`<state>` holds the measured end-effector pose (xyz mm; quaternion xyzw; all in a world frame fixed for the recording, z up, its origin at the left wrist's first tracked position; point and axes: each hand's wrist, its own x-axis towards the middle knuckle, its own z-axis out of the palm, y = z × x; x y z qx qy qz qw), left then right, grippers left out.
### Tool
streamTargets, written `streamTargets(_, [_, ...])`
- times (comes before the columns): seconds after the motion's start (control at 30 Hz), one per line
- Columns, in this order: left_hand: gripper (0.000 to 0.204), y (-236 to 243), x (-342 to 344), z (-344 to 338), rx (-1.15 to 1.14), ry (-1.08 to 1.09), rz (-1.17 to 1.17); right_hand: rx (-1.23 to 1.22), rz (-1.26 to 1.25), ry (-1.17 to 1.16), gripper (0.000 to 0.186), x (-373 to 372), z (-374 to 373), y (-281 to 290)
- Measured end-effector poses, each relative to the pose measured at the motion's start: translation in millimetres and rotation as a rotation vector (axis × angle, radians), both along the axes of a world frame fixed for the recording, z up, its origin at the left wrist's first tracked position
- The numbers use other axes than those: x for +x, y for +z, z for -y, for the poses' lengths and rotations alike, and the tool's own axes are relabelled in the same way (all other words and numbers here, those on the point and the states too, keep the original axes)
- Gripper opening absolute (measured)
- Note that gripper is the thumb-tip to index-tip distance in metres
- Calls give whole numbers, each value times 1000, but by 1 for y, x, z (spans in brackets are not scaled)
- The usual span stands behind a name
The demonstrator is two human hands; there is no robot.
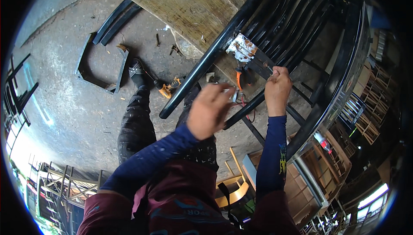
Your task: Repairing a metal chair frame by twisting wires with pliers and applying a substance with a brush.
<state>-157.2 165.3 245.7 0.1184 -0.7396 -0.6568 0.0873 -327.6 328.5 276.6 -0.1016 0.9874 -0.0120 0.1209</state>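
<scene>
My right hand (277, 89) is closed in a pinch on a thin, metallic-looking piece, mostly covered by the fingers. It is at the end of a dark flat strip beside a square plate (241, 48) smeared white and rusty brown. That plate lies against a glossy black tube of a metal bench frame (202, 64). My left hand (211, 111) is smeared by motion in front of the tube's lower end, its fingers partly bent; whether anything is in them is unclear. Orange-handled pliers (238, 79) are between the tubes, below the plate.
A yellow cordless drill (165, 91) lies on the concrete floor by my foot. Bent metal strips (98, 85) are at the left. A worn wooden board (189, 9) is at the far side. Curved black slats (286, 22) fill the upper right; a bottle (323, 143) is at the lower right.
</scene>
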Motion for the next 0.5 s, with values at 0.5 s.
streamTargets(0.5, [42, 9, -133, -56, -336, -427, -250, -353, 199, -116, 42, 118, -33, -122])
